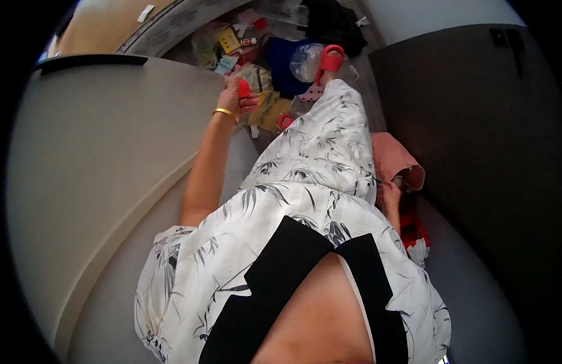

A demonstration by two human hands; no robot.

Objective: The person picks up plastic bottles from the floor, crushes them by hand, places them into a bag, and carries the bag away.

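Observation:
My left hand (231,100), with a gold bangle at the wrist, is stretched out over the cluttered floor on the left. A small bright red object (244,89) sits between its thumb and fingers; its kind is not clear. Down by my right side, my right hand (389,195) is closed next to a pink bag-like thing (395,156) with an open end. What its fingers grip is too small and partly hidden. Below that hand a red item (420,227) and a crumpled white piece (418,252) show partly behind my clothes.
Ahead on the floor lie a dark blue cloth (287,64), clear plastic (306,62), a yellow box (229,40), a tan bag (267,110) and a black heap (335,27). My foot wears a red slipper (331,60). A pale panel (123,121) and a dark panel (469,121) flank me.

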